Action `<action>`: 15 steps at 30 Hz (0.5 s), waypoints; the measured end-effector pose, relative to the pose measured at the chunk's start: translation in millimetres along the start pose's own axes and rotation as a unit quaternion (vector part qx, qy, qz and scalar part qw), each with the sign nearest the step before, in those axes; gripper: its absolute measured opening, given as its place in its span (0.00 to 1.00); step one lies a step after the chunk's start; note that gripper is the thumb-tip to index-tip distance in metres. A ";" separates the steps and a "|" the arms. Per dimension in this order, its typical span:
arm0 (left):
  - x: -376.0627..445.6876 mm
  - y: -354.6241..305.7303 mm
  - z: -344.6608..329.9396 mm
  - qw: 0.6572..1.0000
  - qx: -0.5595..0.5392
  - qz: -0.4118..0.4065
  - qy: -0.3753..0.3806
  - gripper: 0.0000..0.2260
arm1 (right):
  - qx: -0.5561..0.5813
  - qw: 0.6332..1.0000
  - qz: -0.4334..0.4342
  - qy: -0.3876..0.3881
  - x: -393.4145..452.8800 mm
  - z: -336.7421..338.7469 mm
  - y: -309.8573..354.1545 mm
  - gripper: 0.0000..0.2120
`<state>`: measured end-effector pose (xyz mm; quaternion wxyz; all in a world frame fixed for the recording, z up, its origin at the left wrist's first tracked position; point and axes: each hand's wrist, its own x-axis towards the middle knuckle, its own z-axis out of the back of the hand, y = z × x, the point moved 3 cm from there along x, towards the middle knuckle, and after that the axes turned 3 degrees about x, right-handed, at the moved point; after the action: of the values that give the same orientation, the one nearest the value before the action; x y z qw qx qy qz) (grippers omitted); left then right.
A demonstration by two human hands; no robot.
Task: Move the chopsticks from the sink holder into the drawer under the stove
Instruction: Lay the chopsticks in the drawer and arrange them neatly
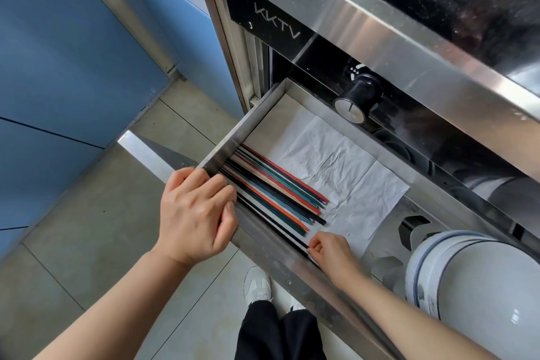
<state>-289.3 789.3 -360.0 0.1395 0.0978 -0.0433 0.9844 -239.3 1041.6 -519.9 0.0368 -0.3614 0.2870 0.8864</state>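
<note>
The steel drawer (248, 123) under the stove stands pulled out. Several coloured chopsticks (277, 193), red, orange, teal, black and tan, lie side by side along its near left wall, partly on a white crumpled paper liner (336, 161). My left hand (193, 213) is curled over the drawer's left front corner, fingers hooked over the rim by the chopsticks' thick ends. My right hand (330, 251) reaches into the drawer and pinches the thin tip of a black chopstick against the near wall.
A black stove knob (358, 98) sticks out above the drawer's back. A white bowl with a blue rim line (473, 278) sits upside down at the drawer's right end. Blue cabinet fronts (58, 67) stand to the left. My shoe (257, 283) is on the tiled floor below.
</note>
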 end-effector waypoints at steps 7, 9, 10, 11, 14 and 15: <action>-0.6 0.5 -1.0 1.000 0.000 0.000 -0.006 0.17 | -0.005 0.999 0.018 -0.044 -1.9 13.2 1.6 0.08; -0.8 0.6 -1.3 1.000 0.000 0.001 -0.007 0.17 | 0.015 0.999 0.017 -0.041 -1.4 15.8 2.1 0.08; -0.8 0.6 -1.7 1.000 0.000 0.002 -0.006 0.17 | 0.014 0.999 0.020 -0.038 -0.6 16.7 2.5 0.08; -1.0 0.6 -2.1 1.000 0.001 0.002 -0.005 0.16 | 0.008 0.999 0.023 -0.041 0.6 18.1 2.4 0.08; -0.7 0.2 -2.4 1.000 0.001 0.001 -0.002 0.15 | 0.014 0.996 0.020 -0.091 6.5 28.4 0.3 0.06; -0.5 0.2 -2.4 1.000 0.001 0.001 -0.002 0.15 | 0.025 0.994 0.015 -0.108 9.1 32.5 -1.2 0.03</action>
<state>-289.3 789.3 -362.5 0.1379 0.0999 -0.0424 0.9845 -265.8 1058.7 -507.9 0.0635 -0.2580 0.3083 0.9134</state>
